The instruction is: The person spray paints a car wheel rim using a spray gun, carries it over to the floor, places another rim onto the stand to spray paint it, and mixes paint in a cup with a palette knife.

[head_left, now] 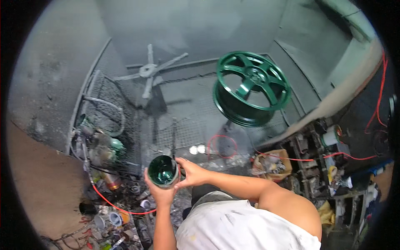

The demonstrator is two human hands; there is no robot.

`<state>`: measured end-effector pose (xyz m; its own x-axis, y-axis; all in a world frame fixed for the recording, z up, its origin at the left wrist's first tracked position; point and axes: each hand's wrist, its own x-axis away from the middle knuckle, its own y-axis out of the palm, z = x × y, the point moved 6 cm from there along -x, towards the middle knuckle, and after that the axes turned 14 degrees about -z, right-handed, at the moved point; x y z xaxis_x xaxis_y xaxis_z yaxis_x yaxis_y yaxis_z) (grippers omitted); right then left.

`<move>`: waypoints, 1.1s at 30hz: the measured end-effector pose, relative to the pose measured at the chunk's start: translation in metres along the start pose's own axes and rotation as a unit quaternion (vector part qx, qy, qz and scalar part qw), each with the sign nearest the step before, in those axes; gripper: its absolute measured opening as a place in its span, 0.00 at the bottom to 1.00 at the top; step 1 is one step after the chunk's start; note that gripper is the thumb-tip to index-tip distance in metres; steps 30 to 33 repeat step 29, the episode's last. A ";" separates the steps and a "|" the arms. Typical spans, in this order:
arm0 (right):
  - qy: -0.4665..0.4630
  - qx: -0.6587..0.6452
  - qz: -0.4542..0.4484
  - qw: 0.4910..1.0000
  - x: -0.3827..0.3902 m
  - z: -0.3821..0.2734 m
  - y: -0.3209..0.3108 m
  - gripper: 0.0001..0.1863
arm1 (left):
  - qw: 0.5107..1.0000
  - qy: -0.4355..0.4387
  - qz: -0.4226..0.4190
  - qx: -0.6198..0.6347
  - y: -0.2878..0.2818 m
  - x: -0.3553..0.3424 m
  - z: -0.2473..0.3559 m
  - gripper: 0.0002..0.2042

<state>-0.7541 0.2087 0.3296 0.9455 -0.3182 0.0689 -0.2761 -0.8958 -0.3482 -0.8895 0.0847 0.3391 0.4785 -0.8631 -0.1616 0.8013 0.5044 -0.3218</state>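
A cup of glossy green paint (162, 170) is held upright in front of me, low in the middle of the view. My left hand (161, 193) is wrapped round its left side and underside. Against its right side press the fingers of my right hand (192, 173), with the thumb close to the near rim. A thin dark stick (173, 137) rises by the cup's right rim; whether my right fingers touch it is hidden. Beyond, to the right, a shiny green wheel rim (255, 77) with several spokes is raised and tilted towards me.
A grey stand with several arms (146, 71) rises at the back left. Paint-crusted cans and hoses (104, 150) crowd the left, with used cups (117, 218) below. A red hose (125, 212) runs towards me. On the right are a cardboard box (273, 163) and cluttered shelves (308, 146).
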 end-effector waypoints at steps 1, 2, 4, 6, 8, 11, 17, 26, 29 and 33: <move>0.021 0.024 0.022 0.999 0.030 0.017 0.000 0.63 | 0.999 -0.020 -0.043 -0.003 0.027 0.012 -0.002 0.60; 0.010 -0.005 0.043 0.999 0.060 0.012 -0.002 0.61 | 0.996 -0.009 -0.092 -0.003 0.048 0.025 0.004 0.59; -0.059 0.036 0.083 0.994 0.113 0.002 -0.004 0.58 | 0.986 0.031 -0.155 -0.052 0.085 0.056 0.013 0.59; -0.042 -0.048 0.097 0.993 0.161 0.007 0.001 0.54 | 0.977 0.032 -0.202 -0.053 0.115 0.080 0.034 0.60; -0.010 -0.075 0.123 0.990 0.208 0.013 0.011 0.53 | 0.966 0.047 -0.240 -0.087 0.138 0.102 0.043 0.60; 0.056 -0.032 0.181 0.981 0.271 0.031 0.015 0.55 | 0.946 0.069 -0.313 -0.056 0.186 0.123 0.049 0.60; 0.121 -0.064 0.324 0.936 0.379 0.041 -0.003 0.60 | 0.890 0.107 -0.441 -0.030 0.279 0.144 0.094 0.61; 0.163 -0.086 0.593 0.784 0.609 0.140 -0.067 0.47 | 0.703 -0.026 -0.703 -0.103 0.429 0.206 0.010 0.51; 0.186 -0.096 0.610 0.764 0.698 0.148 -0.124 0.43 | 0.626 -0.118 -0.758 -0.139 0.452 0.229 -0.050 0.48; 0.186 -0.096 0.610 0.764 0.698 0.148 -0.124 0.43 | 0.626 -0.118 -0.758 -0.139 0.452 0.229 -0.050 0.48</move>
